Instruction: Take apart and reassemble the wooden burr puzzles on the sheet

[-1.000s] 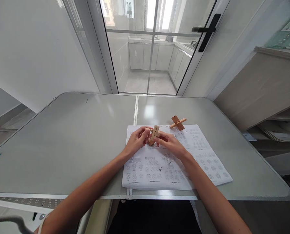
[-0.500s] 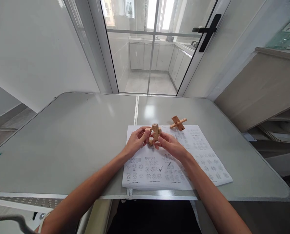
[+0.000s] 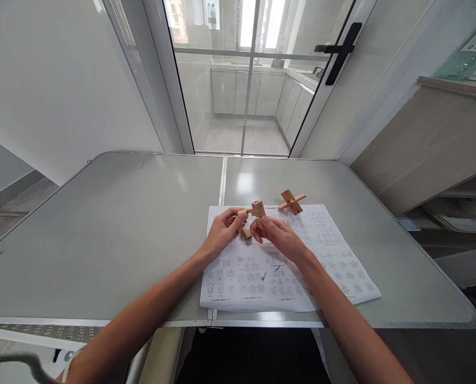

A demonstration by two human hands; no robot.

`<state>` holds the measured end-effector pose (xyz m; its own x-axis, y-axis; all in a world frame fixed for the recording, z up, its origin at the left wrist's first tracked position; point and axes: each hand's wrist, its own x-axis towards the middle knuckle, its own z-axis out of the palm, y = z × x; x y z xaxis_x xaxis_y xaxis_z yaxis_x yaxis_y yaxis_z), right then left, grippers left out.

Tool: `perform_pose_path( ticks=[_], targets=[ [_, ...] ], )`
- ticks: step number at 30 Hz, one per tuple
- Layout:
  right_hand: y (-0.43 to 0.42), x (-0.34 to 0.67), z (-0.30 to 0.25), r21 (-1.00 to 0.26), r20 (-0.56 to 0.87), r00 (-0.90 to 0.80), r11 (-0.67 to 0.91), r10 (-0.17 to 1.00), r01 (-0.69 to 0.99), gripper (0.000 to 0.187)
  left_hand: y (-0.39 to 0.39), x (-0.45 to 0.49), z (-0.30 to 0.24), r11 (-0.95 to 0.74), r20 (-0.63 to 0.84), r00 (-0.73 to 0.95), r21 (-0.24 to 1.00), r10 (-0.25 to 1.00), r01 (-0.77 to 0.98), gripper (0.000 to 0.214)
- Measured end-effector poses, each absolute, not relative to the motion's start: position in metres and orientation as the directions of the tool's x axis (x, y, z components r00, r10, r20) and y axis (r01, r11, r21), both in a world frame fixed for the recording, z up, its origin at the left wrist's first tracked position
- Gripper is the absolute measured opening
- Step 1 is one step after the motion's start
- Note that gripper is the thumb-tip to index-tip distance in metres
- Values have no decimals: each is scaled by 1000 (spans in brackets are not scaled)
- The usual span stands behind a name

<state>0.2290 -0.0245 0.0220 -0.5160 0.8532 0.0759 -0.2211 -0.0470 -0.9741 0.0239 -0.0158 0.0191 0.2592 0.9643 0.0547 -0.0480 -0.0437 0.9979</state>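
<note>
My left hand (image 3: 224,228) and my right hand (image 3: 275,234) meet over the printed sheet (image 3: 325,261), both pinched on a small wooden interlocking puzzle (image 3: 255,211). One wooden block stands upright above my right fingertips. A thin bar runs left toward my left fingers, and another piece sticks out below. A second wooden cross piece (image 3: 291,201) lies on the table just beyond the sheet's far edge, to the right of my hands.
The grey folding table (image 3: 121,229) has a seam (image 3: 223,178) down its middle. A glass door (image 3: 245,74) with a black handle stands behind it. Wooden shelving (image 3: 433,144) is on the right.
The wooden piece in my fingers has been turned and lifted a little, so the upright block now sits higher. My hands have stayed in the same place over the sheet.
</note>
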Motion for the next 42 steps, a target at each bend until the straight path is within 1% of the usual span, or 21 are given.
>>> perform_pose_path(
  ticks=[6,11,15,17,19,22,24,25,27,28,30,32,33,35,39,41,42],
  targets=[
    [-24,231,23,-964,79,-558,-81,826,-255,37,-18,25,19,-61,71,271,997,960,-46,44],
    [-21,233,22,-962,40,-568,-121,822,-244,33,-21,26,25,-45,58,324,998,944,-47,48],
    [-21,233,22,-946,36,-627,-176,778,-274,27,-23,27,30,-52,64,333,998,941,-45,48],
    [-22,234,22,-934,36,-654,-207,755,-290,24,-22,27,30,-48,57,303,998,951,-35,48],
    [-23,234,23,-928,32,-649,-219,760,-301,23,-20,25,30,-41,51,254,998,966,-41,47],
    [-22,235,21,-937,24,-528,-165,849,-308,22,-14,22,28,-56,64,132,996,989,-63,44],
    [-21,234,18,-968,8,-380,-88,925,-235,22,-12,21,27,-73,74,29,996,997,-45,42],
    [-20,232,16,-986,0,-301,-50,954,-158,23,-11,21,27,-76,75,-18,997,997,-29,42],
    [-19,228,11,-997,10,-162,22,987,71,26,-11,21,27,-73,72,-74,997,995,-3,43],
    [-20,226,8,-979,36,-118,59,992,195,29,-11,21,27,-70,70,-82,998,994,0,44],
    [-21,221,4,-904,107,-100,139,989,405,40,-11,22,27,-67,66,-81,998,995,-3,44],
    [-23,217,0,-819,177,-126,218,976,531,49,-11,22,26,-65,64,-77,998,995,-4,44],
    [-24,216,-1,-786,206,-141,249,968,565,50,-11,22,25,-64,64,-80,998,995,3,43],
    [-25,215,-3,-744,249,-162,296,955,600,48,-10,22,23,-65,68,-92,998,993,26,41],
    [-27,216,-1,-726,263,-232,350,936,591,36,-10,22,21,-103,120,-163,989,979,105,36],
    [-29,216,2,-707,258,-279,378,925,598,37,-11,22,21,-122,153,-207,980,966,157,36],
    [-29,215,3,-690,254,-306,394,917,607,41,-11,21,21,-124,163,-222,976,961,179,37]
  ],
)
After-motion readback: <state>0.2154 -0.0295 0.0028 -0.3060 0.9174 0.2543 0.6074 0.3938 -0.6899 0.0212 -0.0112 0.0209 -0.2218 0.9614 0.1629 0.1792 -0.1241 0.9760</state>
